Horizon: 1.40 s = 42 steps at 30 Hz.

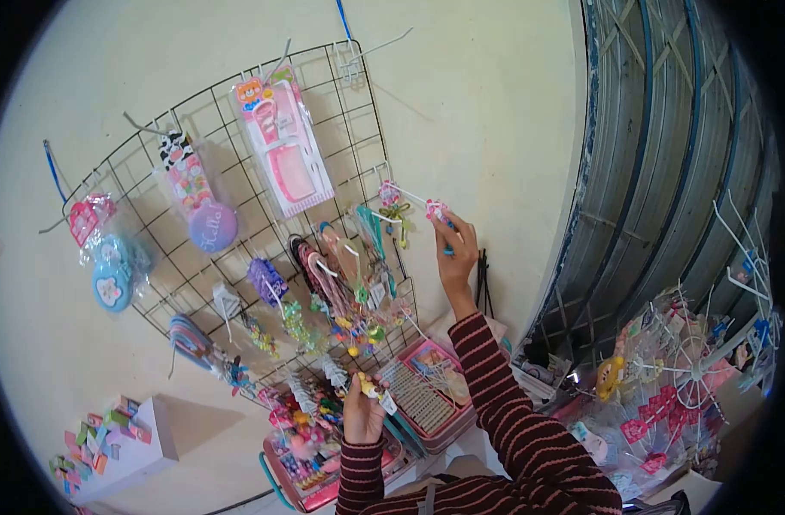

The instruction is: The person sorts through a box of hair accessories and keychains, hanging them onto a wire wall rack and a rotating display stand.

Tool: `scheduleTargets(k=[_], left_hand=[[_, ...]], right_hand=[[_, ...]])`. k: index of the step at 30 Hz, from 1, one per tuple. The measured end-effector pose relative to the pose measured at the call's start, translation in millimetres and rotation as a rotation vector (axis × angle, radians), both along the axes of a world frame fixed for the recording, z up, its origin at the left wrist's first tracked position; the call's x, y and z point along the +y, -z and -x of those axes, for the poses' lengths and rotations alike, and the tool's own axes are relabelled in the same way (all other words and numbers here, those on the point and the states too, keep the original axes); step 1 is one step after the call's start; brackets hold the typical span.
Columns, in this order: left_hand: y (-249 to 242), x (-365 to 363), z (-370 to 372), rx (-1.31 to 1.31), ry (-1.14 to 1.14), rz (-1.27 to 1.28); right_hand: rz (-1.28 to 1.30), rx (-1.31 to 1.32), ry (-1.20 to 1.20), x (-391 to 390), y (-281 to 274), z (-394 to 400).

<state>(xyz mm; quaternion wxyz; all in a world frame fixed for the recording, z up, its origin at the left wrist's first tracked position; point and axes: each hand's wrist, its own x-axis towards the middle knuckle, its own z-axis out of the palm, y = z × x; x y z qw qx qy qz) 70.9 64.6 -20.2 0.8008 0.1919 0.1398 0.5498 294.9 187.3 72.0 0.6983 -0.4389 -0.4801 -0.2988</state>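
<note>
My right hand [459,257] is raised at the right side of the wire grid rack [367,129]. Its fingers are closed on a small pink-and-white accessory [435,209] at the tip of a white hook; a bit of blue shows by the fingers. Farther in on that hook hangs a pink item [389,194] with olive-green loops. Lower down, my left hand [362,419] grips a yellow beaded accessory [368,385] with a white tag. Beaded hair ties [358,330] hang on the hooks between my hands.
Packaged pink combs or mirrors [289,163] and a purple round item [212,227] hang higher up. Below stand a pink tray [427,390] and a basket of colourful trinkets [302,455]. A white wall shelf [143,455], a folding metal gate [650,172] and a rotating display rack [695,372] flank them.
</note>
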Motion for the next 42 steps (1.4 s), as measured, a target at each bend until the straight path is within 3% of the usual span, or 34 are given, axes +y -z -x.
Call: scheduleTargets(k=[7,10,13,15,17,19,21,22,24,25,27,33,37,40,42], left_hand=[[3.7,12.5,-3.7,0.008,-0.051,0.037],[1.7,13.8,-7.8,-0.034,-0.172,0.067],[-2.2,16.6,-7.6,0.036,-0.184,0.031],[-9.0,15.4,-10.0,0.047,-0.225,0.037],[-13.4,17.5,-13.1,0.056,-0.263,0.021],[-13.1,16.1,-15.9,0.095,-0.3,0.017],[-0.8,17.9,-19.0,0.096,-0.362,0.02],[0.2,17.9,-19.4,0.078,-0.379,0.029],[4.9,16.1,-16.5,0.087,-0.423,0.046],[7.0,14.1,-14.8,0.079,-0.439,0.032],[19.1,10.9,-9.9,0.103,-0.531,0.064],[45.6,-13.8,13.2,-0.062,-0.679,0.183],[57.6,-30.0,24.9,-0.107,-0.766,0.224],[77.8,-44.1,35.1,-0.061,-0.8,0.269],[90.2,-48.7,39.7,-0.068,-0.819,0.328]], right_hand=[[0.198,-0.168,-0.069,62.5,8.1,15.9],[0.608,-0.275,-0.033,84.4,26.3,29.5],[0.752,-0.249,-0.078,56.5,37.8,38.7],[0.683,-0.237,-0.188,29.3,52.5,37.2],[0.48,0.062,-0.347,-13.8,48.8,40.6],[0.563,0.256,-0.5,-57.5,45.5,50.0],[0.775,0.493,-0.82,-83.0,71.1,63.4],[0.792,0.494,-0.838,-89.7,77.1,69.6],[0.892,-0.022,-0.939,-102.9,83.5,82.9],[0.908,-0.026,-0.961,-108.2,93.3,88.9],[1.141,0.254,-1.224,-113.5,113.4,98.3],[1.277,0.059,-1.284,-120.2,130.5,112.8],[1.33,0.129,-1.39,-121.5,160.9,123.0],[1.394,0.527,-1.537,-125.0,160.6,131.7],[1.298,0.488,-1.51,-120.0,167.9,138.0]])
